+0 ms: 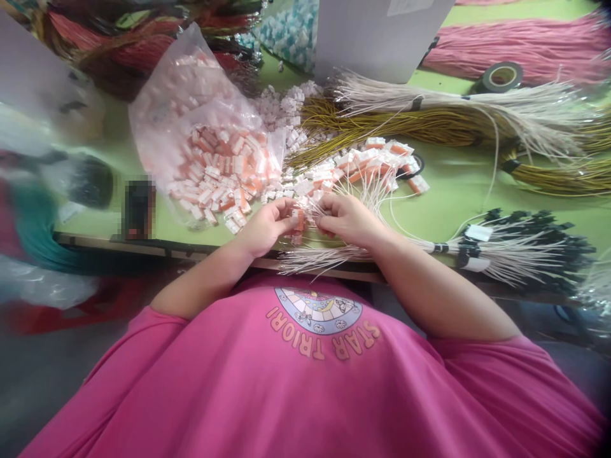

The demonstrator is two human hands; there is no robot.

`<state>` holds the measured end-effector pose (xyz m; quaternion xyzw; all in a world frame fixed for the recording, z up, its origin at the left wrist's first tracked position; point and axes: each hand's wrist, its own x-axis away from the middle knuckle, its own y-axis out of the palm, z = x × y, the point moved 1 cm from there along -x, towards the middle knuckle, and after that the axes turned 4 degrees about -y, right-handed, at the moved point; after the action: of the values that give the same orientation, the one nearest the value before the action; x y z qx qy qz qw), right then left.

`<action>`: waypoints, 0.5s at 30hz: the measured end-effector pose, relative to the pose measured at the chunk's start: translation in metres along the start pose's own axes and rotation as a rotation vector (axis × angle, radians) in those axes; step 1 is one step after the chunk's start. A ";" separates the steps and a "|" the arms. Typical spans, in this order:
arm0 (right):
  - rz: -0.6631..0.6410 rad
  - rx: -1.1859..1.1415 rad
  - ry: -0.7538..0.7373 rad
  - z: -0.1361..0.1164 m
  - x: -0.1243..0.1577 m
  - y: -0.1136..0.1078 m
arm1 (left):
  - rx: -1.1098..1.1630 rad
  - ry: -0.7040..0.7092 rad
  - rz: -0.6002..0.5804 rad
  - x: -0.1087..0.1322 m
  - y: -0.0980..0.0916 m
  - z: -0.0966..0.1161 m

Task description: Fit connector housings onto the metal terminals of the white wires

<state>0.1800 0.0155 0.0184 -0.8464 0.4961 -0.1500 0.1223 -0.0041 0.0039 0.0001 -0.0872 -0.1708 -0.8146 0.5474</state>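
Near the table's front edge my left hand (267, 227) is closed on an orange and white connector (299, 219). Just to its right, my right hand (350, 219) pinches thin white wires (312, 210) at the same connector. The fingertips of both hands are close together, and the wire ends between them are too small to make out. Behind the hands lies a row of connectors with white wires (377, 159). A plastic bag (191, 95) spills loose orange and white connectors (222, 168) to the left.
Yellow wires (429, 127), a white wire bundle (525, 105) and a tape roll (502, 77) lie at the back right. Black connectors on white wires (539, 248) are at the right. A grey-white box (377, 38) stands behind. A dark object (138, 210) is at the left edge.
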 end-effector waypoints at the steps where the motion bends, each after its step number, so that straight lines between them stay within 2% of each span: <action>1: 0.012 0.051 -0.024 0.000 0.000 0.000 | -0.013 0.008 -0.005 0.000 0.001 -0.001; 15: 0.050 0.046 -0.039 0.000 0.002 -0.001 | 0.060 -0.017 -0.038 0.000 -0.003 -0.006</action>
<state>0.1817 0.0146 0.0189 -0.8334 0.5112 -0.1417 0.1550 -0.0062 0.0027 -0.0061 -0.0745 -0.2015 -0.8187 0.5325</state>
